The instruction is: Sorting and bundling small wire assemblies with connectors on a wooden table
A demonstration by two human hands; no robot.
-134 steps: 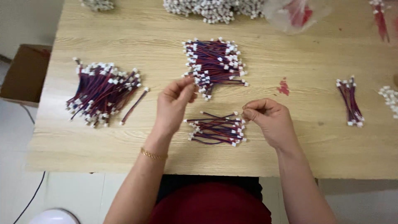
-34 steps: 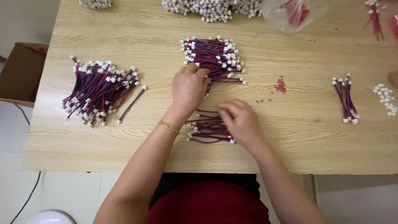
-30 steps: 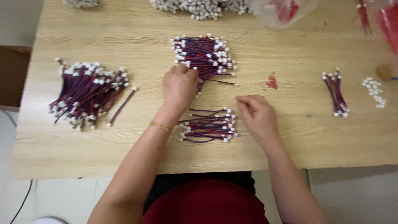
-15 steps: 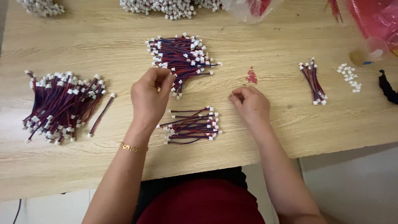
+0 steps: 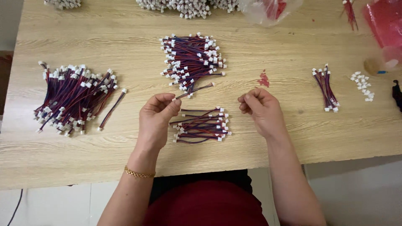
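Observation:
My left hand [image 5: 157,119] pinches one end of a short red-and-blue wire lead [image 5: 194,90] with white plug ends, drawn from the middle pile of leads [image 5: 190,58]. My right hand [image 5: 259,111] hovers just right of it with fingers curled, and I see nothing in it. Between both hands lies a small flat bunch of the same leads [image 5: 201,125] on the wooden table [image 5: 259,50].
A large pile of leads [image 5: 71,98] lies at the left, a thin bundle [image 5: 326,88] at the right beside loose white plugs [image 5: 362,81]. More white plugs [image 5: 184,5], a clear bag [image 5: 268,8] and red plastic [image 5: 385,23] line the far edge.
My left hand has drawn back from the middle pile with one lead pinched. My right hand has lifted off the small bunch. The camera view has shifted to the right.

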